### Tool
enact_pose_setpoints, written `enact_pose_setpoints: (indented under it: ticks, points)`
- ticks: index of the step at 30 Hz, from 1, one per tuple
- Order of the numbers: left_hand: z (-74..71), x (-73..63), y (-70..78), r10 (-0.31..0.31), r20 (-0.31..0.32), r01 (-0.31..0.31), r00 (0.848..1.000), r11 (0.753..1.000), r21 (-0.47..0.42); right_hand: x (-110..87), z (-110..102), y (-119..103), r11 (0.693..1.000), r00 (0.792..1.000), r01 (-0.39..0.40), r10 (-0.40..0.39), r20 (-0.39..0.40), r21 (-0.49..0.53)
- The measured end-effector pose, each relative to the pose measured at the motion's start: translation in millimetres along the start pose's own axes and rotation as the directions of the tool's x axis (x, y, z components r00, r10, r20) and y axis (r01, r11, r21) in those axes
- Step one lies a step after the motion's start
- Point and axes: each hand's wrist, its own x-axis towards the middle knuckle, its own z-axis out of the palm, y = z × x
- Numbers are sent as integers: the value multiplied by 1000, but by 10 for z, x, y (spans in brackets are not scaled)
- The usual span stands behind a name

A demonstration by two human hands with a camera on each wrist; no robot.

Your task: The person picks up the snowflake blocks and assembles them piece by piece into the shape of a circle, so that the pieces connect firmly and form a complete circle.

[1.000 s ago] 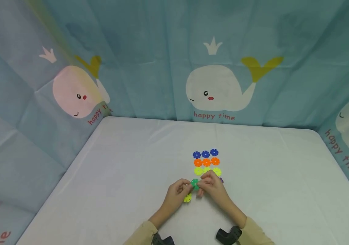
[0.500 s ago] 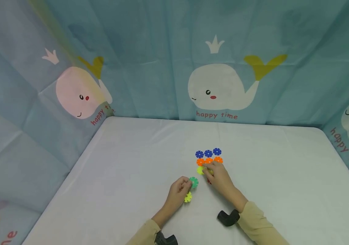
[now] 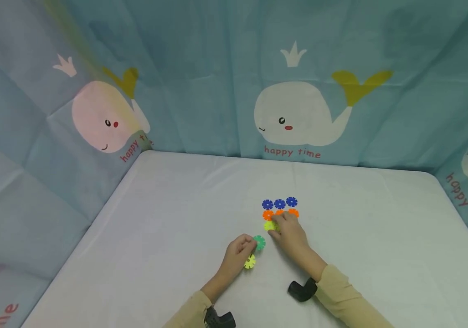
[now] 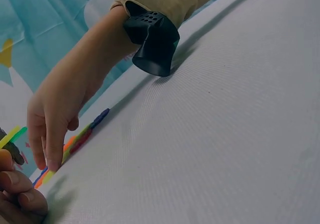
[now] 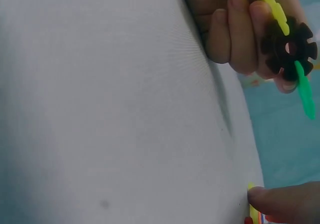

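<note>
My left hand (image 3: 235, 257) pinches a joined piece of notched plastic snowflake discs: a green disc (image 3: 260, 242), a yellow disc (image 3: 249, 261) and, in the right wrist view, a dark disc (image 5: 300, 33) between them. My right hand (image 3: 292, 233) reaches over the laid-out rows, with its fingertips right at the yellow row disc (image 3: 268, 225). In the right wrist view its thumb (image 5: 280, 201) overlaps the edge of that row; I cannot tell whether the fingers grip a disc. Part of the yellow row and whatever lies below it are hidden under this hand.
Behind the yellow row lie orange discs (image 3: 268, 215), then blue discs (image 3: 280, 204). A bit of a red disc (image 5: 248, 220) shows at the bottom of the right wrist view. Black wrist mounts (image 3: 301, 290) hang from both sleeves. Whale-print curtains (image 3: 201, 91) surround the white table (image 3: 176, 218).
My right hand has let go of the green disc and moved away, up and right, to the yellow row. The left hand keeps the joined discs in about the same place.
</note>
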Motion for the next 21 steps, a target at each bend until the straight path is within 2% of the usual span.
enact_pose_setpoints:
  ticks: [5, 12, 14, 17, 21]
  points:
    - [3, 17, 15, -18, -12, 18, 1000, 1000, -19, 34, 44, 19, 990, 998, 56, -53, -27, 130]
    - [15, 24, 26, -33, -18, 32, 999, 999, -29, 49, 59, 21, 987, 991, 131, -126, -53, 98]
    - [17, 18, 34, -41, -23, 40, 999, 999, -35, 59, 47, 10, 985, 994, 111, -109, -19, 132]
    - [18, 11, 34, -54, -32, 53, 998, 998, -43, 86, 16, -30, 980, 997, 25, -39, 68, 196]
    - [23, 1, 22, -69, -42, 66, 997, 996, -65, 57, -35, -41, 938, 996, 1, -31, 83, 346]
